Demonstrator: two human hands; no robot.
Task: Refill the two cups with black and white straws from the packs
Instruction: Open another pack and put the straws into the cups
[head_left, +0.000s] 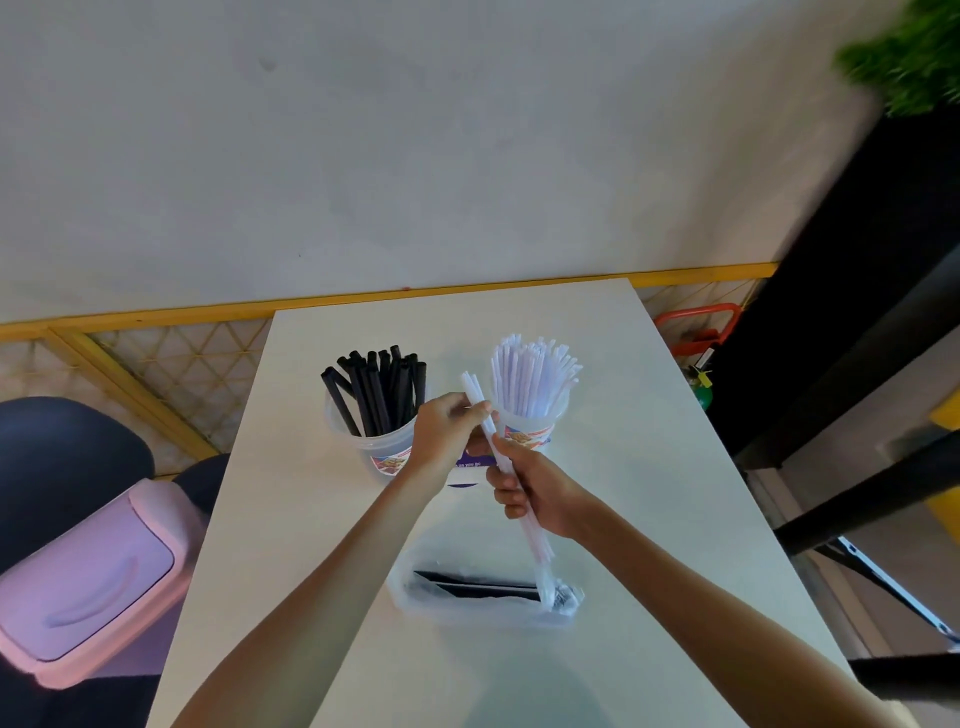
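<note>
Table (649, 467), white and long, runs from the near edge of the view up to a pale wall (415, 130) with a yellow strip along its foot. Beside the table on the left stands a pink bin (88, 587) with a swing lid, and on the right a black shelf (857, 312) rises dark and close. Toward the far end of the table two clear cups stand side by side. The left cup (353, 441) holds black straws (382, 389), upright and fanned, and the right cup (524, 428) holds white straws (535, 379), packed thick and spreading at the top. Nearer, in the middle of the table, lies a clear pack of black straws (467, 584), flat and crosswise, with a few dark straws inside. Both forearms reach in from the near edge and meet above the table, in front of the cups. The right hand (530, 493) has its fingers curled round the middle of a bundle of white straws (474, 389), which slants from lower right to upper left. The bundle's lower end sits in a clear wrapper (550, 592) that hangs over the right end of the pack on the table. The left hand (447, 431) pinches the bundle's upper part between thumb and fingertips, and the straw tips stick out above the fingers, just beside the right cup's rim. The left hand covers the gap between the two cups and part of each label.
</note>
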